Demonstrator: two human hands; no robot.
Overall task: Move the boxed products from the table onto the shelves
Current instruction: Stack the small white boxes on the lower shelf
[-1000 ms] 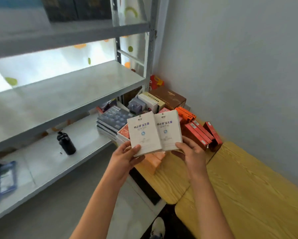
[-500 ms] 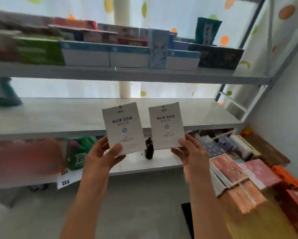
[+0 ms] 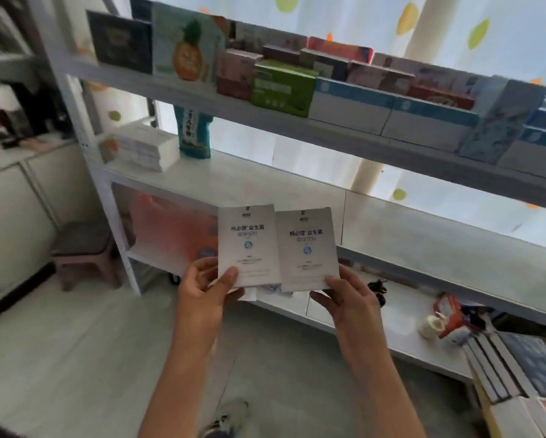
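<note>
While each hand pinches one white probiotic box by its lower corner, left hand (image 3: 206, 284) on the left box (image 3: 248, 245), right hand (image 3: 349, 298) on the right box (image 3: 306, 248), both hang before the middle shelf (image 3: 297, 188). Advisable: set them flat beside the white box stack (image 3: 145, 148) at its left end, edges squared.

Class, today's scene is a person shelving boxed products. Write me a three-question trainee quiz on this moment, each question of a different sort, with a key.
1. True or false: the left hand and the right hand each hold one white box.
2. Multiple choice: the stack of white boxes already shelved lies on the
A. top shelf
B. middle shelf
C. floor
3. Fill in: the box with a pineapple picture stands on the ___ shelf.

Key: 1 true: left white box, right white box. 2 B. 3 top shelf.
</note>
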